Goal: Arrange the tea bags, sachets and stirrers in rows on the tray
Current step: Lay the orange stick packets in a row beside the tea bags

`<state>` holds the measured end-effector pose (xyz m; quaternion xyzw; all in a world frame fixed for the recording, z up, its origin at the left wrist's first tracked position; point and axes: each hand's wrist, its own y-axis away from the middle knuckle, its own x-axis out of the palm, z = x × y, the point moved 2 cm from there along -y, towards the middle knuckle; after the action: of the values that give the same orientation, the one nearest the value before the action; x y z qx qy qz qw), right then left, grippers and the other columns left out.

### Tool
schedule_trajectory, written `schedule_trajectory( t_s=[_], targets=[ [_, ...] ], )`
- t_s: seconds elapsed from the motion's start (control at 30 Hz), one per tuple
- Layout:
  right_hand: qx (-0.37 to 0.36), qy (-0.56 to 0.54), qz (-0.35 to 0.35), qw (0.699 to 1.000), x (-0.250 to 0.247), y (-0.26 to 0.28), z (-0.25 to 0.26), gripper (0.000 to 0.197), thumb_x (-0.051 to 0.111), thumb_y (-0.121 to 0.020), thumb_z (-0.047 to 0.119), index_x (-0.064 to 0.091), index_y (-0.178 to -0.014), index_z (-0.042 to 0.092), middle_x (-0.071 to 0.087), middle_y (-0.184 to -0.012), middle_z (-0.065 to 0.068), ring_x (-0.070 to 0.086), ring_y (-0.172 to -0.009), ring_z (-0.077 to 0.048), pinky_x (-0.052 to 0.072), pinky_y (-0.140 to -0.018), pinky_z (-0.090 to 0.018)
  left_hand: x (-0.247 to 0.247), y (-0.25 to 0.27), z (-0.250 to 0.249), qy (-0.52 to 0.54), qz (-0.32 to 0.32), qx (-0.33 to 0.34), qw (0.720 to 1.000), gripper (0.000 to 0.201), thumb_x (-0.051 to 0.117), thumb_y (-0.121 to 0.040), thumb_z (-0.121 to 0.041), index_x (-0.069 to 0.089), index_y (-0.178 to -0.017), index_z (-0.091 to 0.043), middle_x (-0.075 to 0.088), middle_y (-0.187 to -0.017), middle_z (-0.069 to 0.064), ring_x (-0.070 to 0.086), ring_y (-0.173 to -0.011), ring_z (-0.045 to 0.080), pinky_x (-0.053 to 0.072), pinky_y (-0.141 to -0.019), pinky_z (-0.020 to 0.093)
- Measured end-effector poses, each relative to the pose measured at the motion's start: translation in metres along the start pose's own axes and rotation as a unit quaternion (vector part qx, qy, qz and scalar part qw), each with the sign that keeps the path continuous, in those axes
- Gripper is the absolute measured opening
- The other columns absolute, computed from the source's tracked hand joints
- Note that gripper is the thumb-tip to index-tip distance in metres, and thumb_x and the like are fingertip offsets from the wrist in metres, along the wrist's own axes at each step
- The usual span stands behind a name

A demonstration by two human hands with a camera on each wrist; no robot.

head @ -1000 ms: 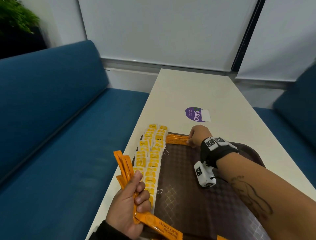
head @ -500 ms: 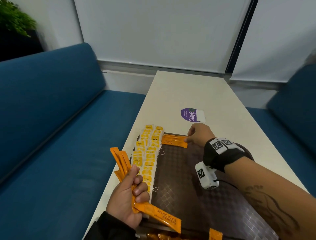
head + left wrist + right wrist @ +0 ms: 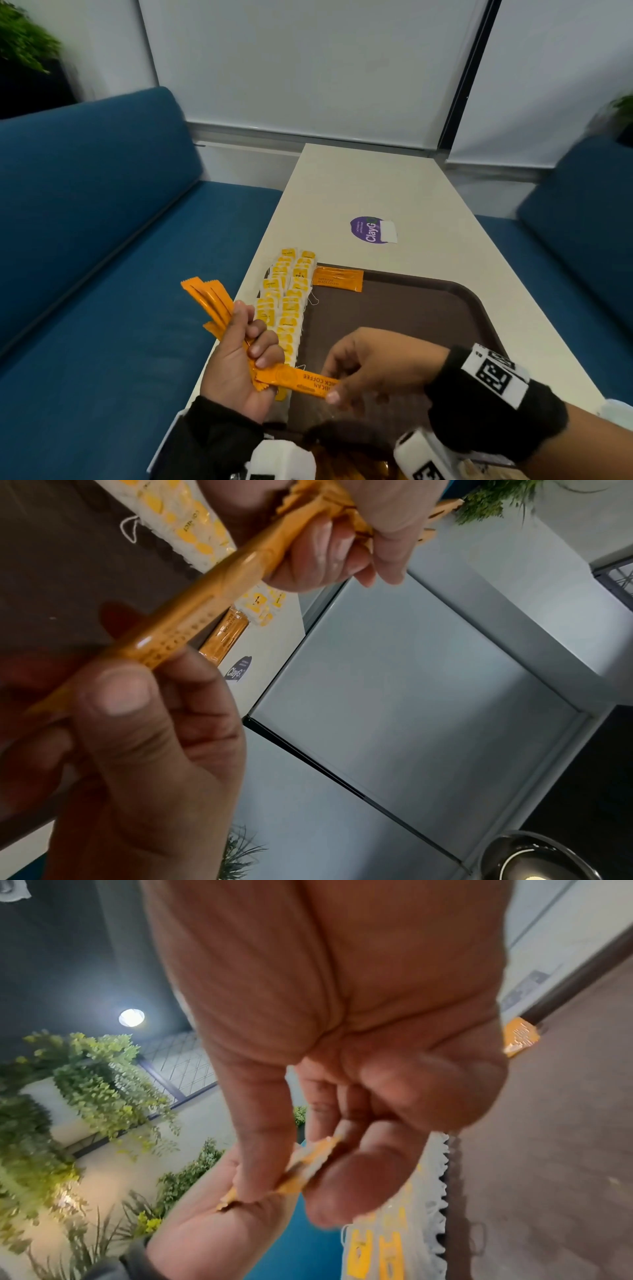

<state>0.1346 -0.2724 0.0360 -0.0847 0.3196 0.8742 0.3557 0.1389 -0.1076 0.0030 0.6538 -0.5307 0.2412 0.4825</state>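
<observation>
Low in the frame, the left hand grips a bundle of orange sachets; the right hand pinches one sachet over the brown tray on a white table between blue sofas.

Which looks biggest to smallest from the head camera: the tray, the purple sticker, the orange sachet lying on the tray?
1. Tray, clearly largest.
2. Orange sachet and purple sticker: they look about alike, and the sticker lies farther away, so no ranking.
</observation>
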Motion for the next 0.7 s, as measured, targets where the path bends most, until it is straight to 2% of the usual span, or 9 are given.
schedule_trajectory(
  t_s=[0.07, 0.17, 0.23, 0.3, 0.43, 0.5, 0.6, 0.67, 0.7],
  targets=[
    [0.002, -0.022, -0.023, 0.999, -0.001, 0.003, -0.001, 0.006, 0.069, -0.085, 0.018, 0.065, -0.088, 0.020, 0.065, -0.068, 0.007, 0.056, -0.055, -0.004, 0.039, -0.046, -0.014, -0.005, -0.002, 0.000, -0.024, -0.041, 0.027, 0.998, 0.021, 0.053, -0.089, -0.031, 0.050, -0.073, -0.017, 0.044, -0.049, -0.006, 0.042, -0.036, 0.003, 0.038, -0.033, 0.014],
    [-0.002, -0.020, -0.106, 0.994, -0.010, 0.008, 0.001, 0.005, 0.069, -0.084, 0.016, 0.065, -0.084, 0.020, 0.063, -0.064, 0.007, 0.052, -0.052, -0.004, 0.040, -0.049, -0.017, -0.014, -0.003, -0.004, -0.054, -0.094, 0.079, 0.991, 0.024, 0.054, -0.092, -0.027, 0.050, -0.071, -0.016, 0.049, -0.052, -0.004, 0.052, -0.041, 0.005, 0.050, -0.042, 0.021],
    [-0.019, 0.024, -0.169, 0.985, -0.020, 0.013, 0.006, 0.009, 0.071, -0.082, 0.016, 0.066, -0.079, 0.022, 0.062, -0.067, 0.006, 0.053, -0.056, -0.005, 0.043, -0.053, -0.018, -0.016, 0.001, -0.012, -0.126, -0.089, 0.104, 0.983, 0.027, 0.053, -0.092, -0.025, 0.048, -0.069, -0.015, 0.047, -0.048, -0.004, 0.049, -0.039, 0.005, 0.049, -0.041, 0.020],
    [-0.038, 0.085, -0.206, 0.974, -0.029, 0.020, 0.015, 0.013, 0.073, -0.079, 0.014, 0.066, -0.075, 0.025, 0.064, -0.073, 0.005, 0.056, -0.063, -0.005, 0.045, -0.059, -0.017, -0.012, 0.007, -0.016, -0.260, -0.046, 0.097, 0.960, 0.023, 0.054, -0.091, -0.021, 0.048, -0.071, -0.012, 0.043, -0.045, -0.003, 0.043, -0.037, 0.007, 0.043, -0.039, 0.020],
    [-0.035, 0.175, -0.180, 0.967, -0.028, 0.025, 0.035, 0.018, 0.073, -0.076, 0.013, 0.063, -0.068, 0.025, 0.062, -0.069, 0.008, 0.056, -0.063, -0.005, 0.047, -0.060, -0.019, 0.003, 0.014, -0.001, -0.476, 0.053, 0.043, 0.877, 0.010, 0.062, -0.085, -0.019, 0.060, -0.082, -0.010, 0.046, -0.044, -0.002, 0.039, -0.039, 0.011, 0.037, -0.043, 0.024],
    [-0.029, 0.212, -0.149, 0.965, -0.025, 0.024, 0.041, 0.023, 0.073, -0.076, 0.012, 0.058, -0.065, 0.028, 0.058, -0.065, 0.009, 0.053, -0.059, -0.004, 0.043, -0.055, -0.016, 0.009, 0.019, 0.007, -0.525, 0.081, 0.009, 0.847, 0.022, 0.064, -0.077, -0.034, 0.063, -0.082, -0.012, 0.050, -0.045, -0.002, 0.041, -0.038, 0.011, 0.038, -0.045, 0.024],
    [-0.004, 0.288, -0.110, 0.951, -0.024, 0.025, 0.043, 0.012, 0.071, -0.078, 0.014, 0.065, -0.071, 0.022, 0.055, -0.063, 0.008, 0.048, -0.055, -0.006, 0.039, -0.054, -0.017, 0.013, 0.023, 0.010, -0.529, 0.120, -0.034, 0.839, 0.049, 0.062, -0.058, -0.048, 0.061, -0.087, -0.008, 0.063, -0.054, 0.000, 0.041, -0.037, 0.009, 0.037, -0.042, 0.022],
    [0.022, 0.361, -0.080, 0.929, -0.023, 0.023, 0.042, 0.001, 0.069, -0.080, 0.016, 0.070, -0.081, 0.017, 0.052, -0.061, 0.007, 0.045, -0.054, -0.008, 0.040, -0.056, -0.022, 0.015, 0.027, 0.010, -0.529, 0.152, -0.059, 0.833, 0.060, 0.070, -0.059, -0.053, 0.059, -0.091, -0.003, 0.064, -0.054, 0.000, 0.041, -0.034, 0.006, 0.036, -0.038, 0.018],
    [0.031, 0.402, -0.062, 0.913, -0.022, 0.022, 0.042, 0.003, 0.068, -0.082, 0.017, 0.068, -0.079, 0.017, 0.049, -0.061, 0.007, 0.044, -0.054, -0.008, 0.039, -0.055, -0.022, 0.016, 0.029, 0.012, -0.541, 0.161, -0.066, 0.823, 0.055, 0.074, -0.063, -0.050, 0.058, -0.088, -0.004, 0.060, -0.049, -0.003, 0.042, -0.033, 0.005, 0.035, -0.037, 0.016]
  ],
)
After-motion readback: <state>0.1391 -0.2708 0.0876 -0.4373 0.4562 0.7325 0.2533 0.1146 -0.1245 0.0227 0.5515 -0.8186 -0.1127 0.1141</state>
